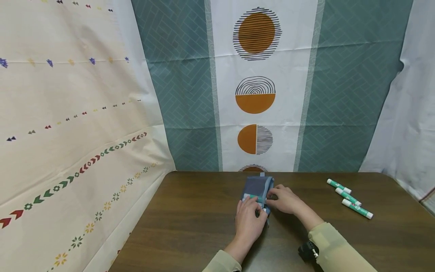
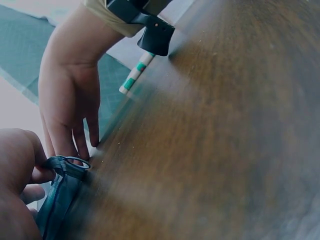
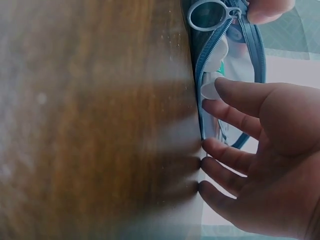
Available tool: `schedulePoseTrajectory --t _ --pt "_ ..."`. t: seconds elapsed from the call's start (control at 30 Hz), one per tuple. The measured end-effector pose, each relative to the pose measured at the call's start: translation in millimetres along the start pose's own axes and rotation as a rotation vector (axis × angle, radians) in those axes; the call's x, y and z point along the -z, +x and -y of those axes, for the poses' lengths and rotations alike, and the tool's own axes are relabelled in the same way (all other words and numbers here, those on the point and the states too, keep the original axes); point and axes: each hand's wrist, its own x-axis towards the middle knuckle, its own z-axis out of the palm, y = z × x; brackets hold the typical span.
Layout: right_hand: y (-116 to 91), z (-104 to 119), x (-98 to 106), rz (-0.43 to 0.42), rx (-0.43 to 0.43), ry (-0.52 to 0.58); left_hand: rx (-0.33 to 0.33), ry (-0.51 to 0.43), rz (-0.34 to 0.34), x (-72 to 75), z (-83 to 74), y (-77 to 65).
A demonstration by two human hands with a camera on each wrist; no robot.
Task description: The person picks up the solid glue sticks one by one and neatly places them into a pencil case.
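A dark blue zip pouch (image 1: 255,185) lies near the table's far edge, its zipped side facing right. My left hand (image 1: 249,221) grips the pouch's near end, thumb and fingers around the zipper corner beside a ring pull (image 3: 207,15). In the right wrist view the zipper gapes, showing white-and-green glue sticks inside. My right hand (image 1: 285,200) is at this opening, its thumb and index finger pinching the white end of one glue stick (image 3: 209,90). The other right fingertips touch down on the table along the pouch. Most of the pinched stick is hidden inside.
Three more white-and-green glue sticks (image 1: 357,209) lie in a loose row on the right of the brown wooden table (image 1: 190,226). Patterned cloths (image 1: 183,94) hang behind the table and at both sides. A black wrist device (image 1: 308,251) sits on the right forearm.
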Motion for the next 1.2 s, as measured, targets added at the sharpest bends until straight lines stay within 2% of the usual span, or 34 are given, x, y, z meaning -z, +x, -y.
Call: schedulePoseTrajectory --t 0.23,0.47,0.8,1.2 --pt "-1 0 -2 -0.003 -0.01 -0.011 -0.014 0.003 -0.007 -1.2 0.2 0.2" --pt "-3 0 -1 -0.009 0.029 -0.019 -0.002 0.0 0.002 -1.7 0.2 -0.5" --pt "-7 -7 1 -0.022 0.088 0.067 0.004 -0.002 -0.006 -1.0 0.0 -1.3" --pt "-22 -12 5 -0.081 0.05 0.055 0.003 -0.005 -0.02 0.1 -1.7 -1.1"
